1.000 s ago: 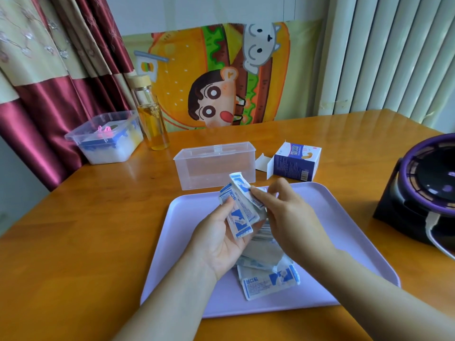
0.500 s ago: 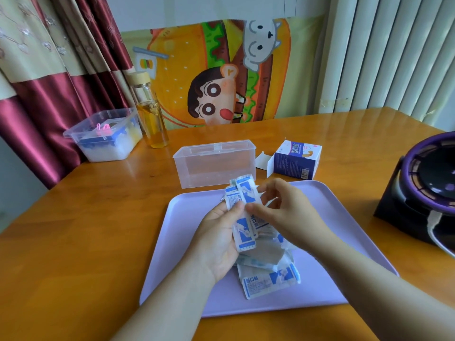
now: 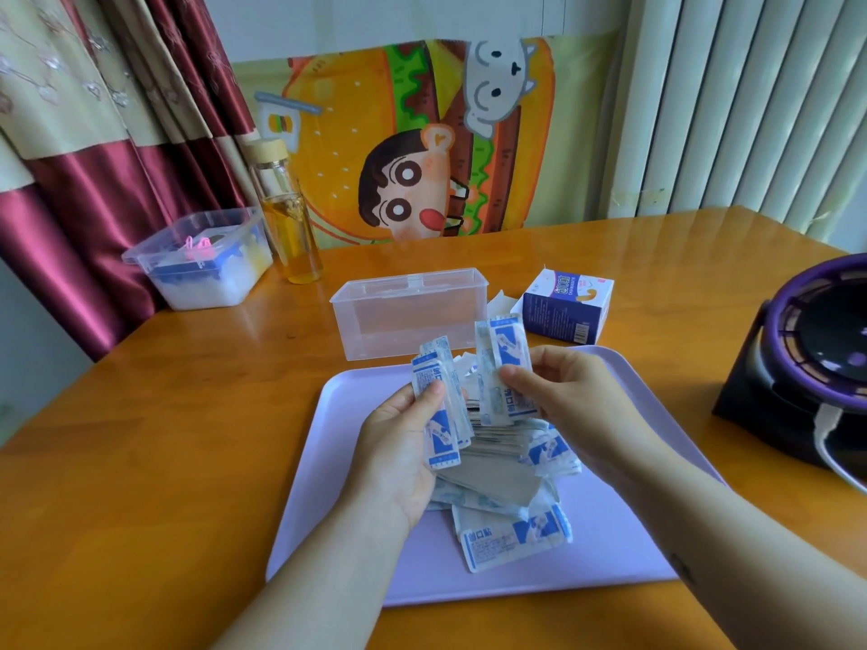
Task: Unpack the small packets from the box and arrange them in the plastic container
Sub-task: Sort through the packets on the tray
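Note:
Above a lilac tray (image 3: 610,532), my left hand (image 3: 403,452) grips a small stack of white-and-blue packets (image 3: 441,405), thumb on top. My right hand (image 3: 572,396) pinches a second bunch of packets (image 3: 504,368) held upright, a little apart from the left stack. More loose packets (image 3: 511,537) lie in a heap on the tray beneath both hands. The clear plastic container (image 3: 403,316) stands open just behind the tray, and I see nothing inside it. The blue-and-white cardboard box (image 3: 567,307) lies to its right with a flap open.
A purple-rimmed black device (image 3: 811,358) with a cable sits at the right table edge. At the back left stand a glass bottle of yellow liquid (image 3: 288,218) and a lidded tub (image 3: 201,260) of items. A cartoon cloth hangs behind the table.
The one bunch held between both hands has split: my right hand has drawn some packets up and to the right, while my left hand keeps the others.

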